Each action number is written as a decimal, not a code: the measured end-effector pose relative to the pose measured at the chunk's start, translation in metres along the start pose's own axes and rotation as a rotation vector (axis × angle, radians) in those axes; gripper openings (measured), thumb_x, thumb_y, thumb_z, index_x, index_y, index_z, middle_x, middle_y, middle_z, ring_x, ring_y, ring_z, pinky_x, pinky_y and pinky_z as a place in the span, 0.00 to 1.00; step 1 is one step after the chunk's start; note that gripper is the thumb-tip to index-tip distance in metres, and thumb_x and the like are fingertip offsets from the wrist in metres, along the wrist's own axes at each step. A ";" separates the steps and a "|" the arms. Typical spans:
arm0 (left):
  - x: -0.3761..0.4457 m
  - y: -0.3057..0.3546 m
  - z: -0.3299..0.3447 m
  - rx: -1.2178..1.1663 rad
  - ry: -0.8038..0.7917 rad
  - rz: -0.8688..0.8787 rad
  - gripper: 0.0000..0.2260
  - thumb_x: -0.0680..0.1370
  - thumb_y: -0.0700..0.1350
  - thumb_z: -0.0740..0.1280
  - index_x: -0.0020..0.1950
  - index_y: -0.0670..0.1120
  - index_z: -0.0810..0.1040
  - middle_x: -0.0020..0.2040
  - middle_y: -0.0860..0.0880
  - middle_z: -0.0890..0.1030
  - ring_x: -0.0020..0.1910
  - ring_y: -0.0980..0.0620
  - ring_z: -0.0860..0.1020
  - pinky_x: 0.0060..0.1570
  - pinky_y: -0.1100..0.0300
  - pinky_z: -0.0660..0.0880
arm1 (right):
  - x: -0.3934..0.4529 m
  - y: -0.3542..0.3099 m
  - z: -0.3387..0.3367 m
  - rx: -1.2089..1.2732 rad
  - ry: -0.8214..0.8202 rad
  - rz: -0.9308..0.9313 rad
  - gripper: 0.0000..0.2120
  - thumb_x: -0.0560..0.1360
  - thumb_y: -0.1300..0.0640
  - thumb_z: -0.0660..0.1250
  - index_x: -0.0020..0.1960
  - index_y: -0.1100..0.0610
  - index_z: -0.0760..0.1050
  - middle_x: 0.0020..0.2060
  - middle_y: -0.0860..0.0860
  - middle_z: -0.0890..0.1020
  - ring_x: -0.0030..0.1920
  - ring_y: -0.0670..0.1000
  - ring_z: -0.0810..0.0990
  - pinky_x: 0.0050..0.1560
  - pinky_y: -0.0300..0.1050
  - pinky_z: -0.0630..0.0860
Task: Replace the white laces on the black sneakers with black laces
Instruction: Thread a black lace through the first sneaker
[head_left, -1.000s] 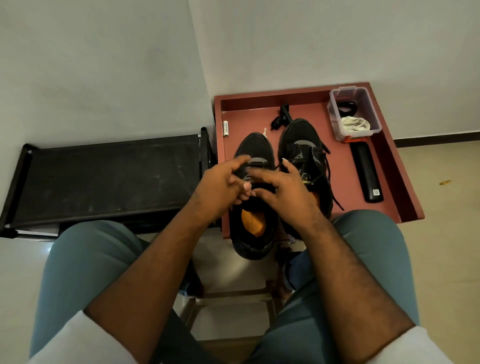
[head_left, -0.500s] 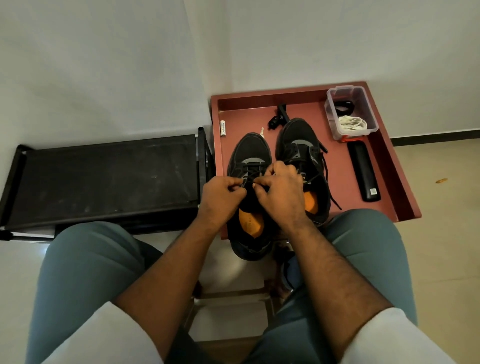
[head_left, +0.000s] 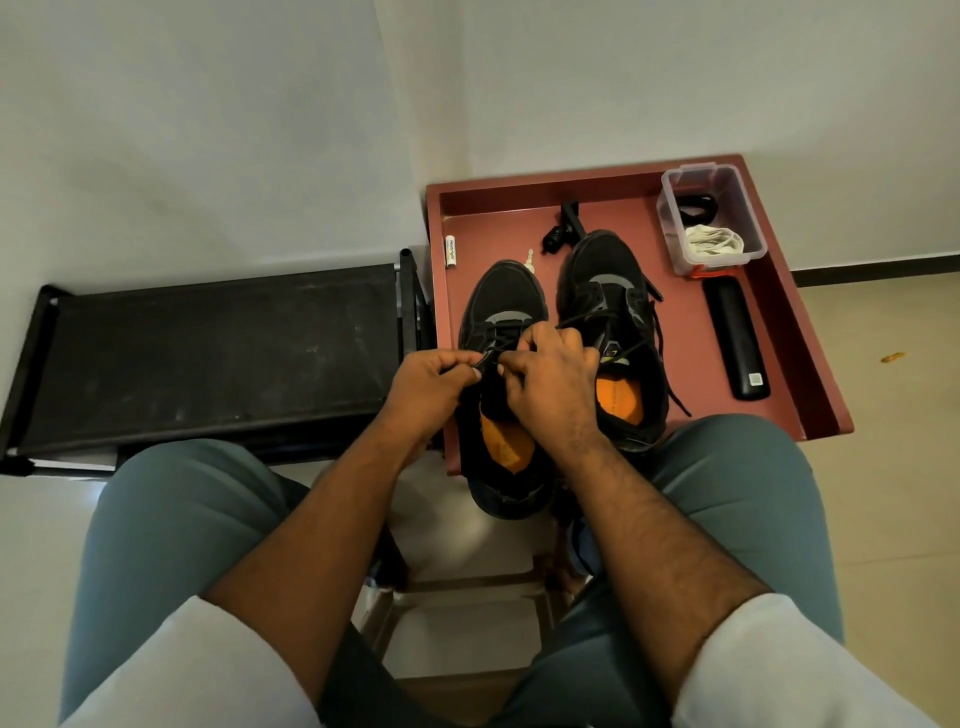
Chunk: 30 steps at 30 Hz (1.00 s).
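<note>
Since a second ago the left hand (head_left: 434, 382) and right hand (head_left: 550, 371) have closed from splayed fingers to pinching the black lace (head_left: 493, 349) over the left sneaker (head_left: 501, 317) on the red worktop (head_left: 691, 332), likely tightening it.

I see a red tray table (head_left: 810, 364) at upper right of frame | on it: two black sneakers (head_left: 605, 275) side by side at centre, clear box (head_left: 748, 218) in far right corner, black case (head_left: 735, 338) below it, white tube (head_left: 451, 251) at left edge.
</note>
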<state>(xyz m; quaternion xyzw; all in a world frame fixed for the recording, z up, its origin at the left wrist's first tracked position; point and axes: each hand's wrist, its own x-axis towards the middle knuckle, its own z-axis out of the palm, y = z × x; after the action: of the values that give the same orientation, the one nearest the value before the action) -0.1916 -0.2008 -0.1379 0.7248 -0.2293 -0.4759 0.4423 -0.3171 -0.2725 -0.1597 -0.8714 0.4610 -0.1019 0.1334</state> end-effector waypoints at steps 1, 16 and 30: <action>0.000 0.000 0.000 0.005 -0.004 -0.001 0.10 0.79 0.37 0.65 0.57 0.42 0.82 0.51 0.45 0.84 0.50 0.52 0.82 0.45 0.65 0.80 | 0.000 0.000 0.001 0.025 0.007 0.024 0.07 0.75 0.52 0.69 0.49 0.51 0.84 0.49 0.51 0.75 0.52 0.56 0.70 0.49 0.51 0.63; 0.013 -0.004 0.020 0.074 0.149 -0.023 0.05 0.81 0.37 0.62 0.53 0.41 0.77 0.39 0.47 0.77 0.34 0.53 0.74 0.30 0.62 0.74 | 0.001 0.000 0.000 0.026 -0.082 0.042 0.09 0.76 0.49 0.67 0.55 0.47 0.82 0.54 0.49 0.72 0.55 0.55 0.67 0.50 0.48 0.60; 0.027 -0.044 -0.066 -0.232 0.992 -0.298 0.07 0.80 0.39 0.56 0.48 0.49 0.70 0.51 0.46 0.74 0.41 0.47 0.77 0.35 0.54 0.77 | -0.004 0.012 -0.008 0.163 -0.010 -0.017 0.19 0.71 0.63 0.72 0.60 0.52 0.79 0.64 0.54 0.72 0.66 0.58 0.67 0.61 0.58 0.74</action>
<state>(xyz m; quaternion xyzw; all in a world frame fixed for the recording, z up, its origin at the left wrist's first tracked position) -0.1242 -0.1715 -0.1783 0.8338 0.1672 -0.1558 0.5025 -0.3308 -0.2768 -0.1563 -0.8621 0.4430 -0.1360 0.2050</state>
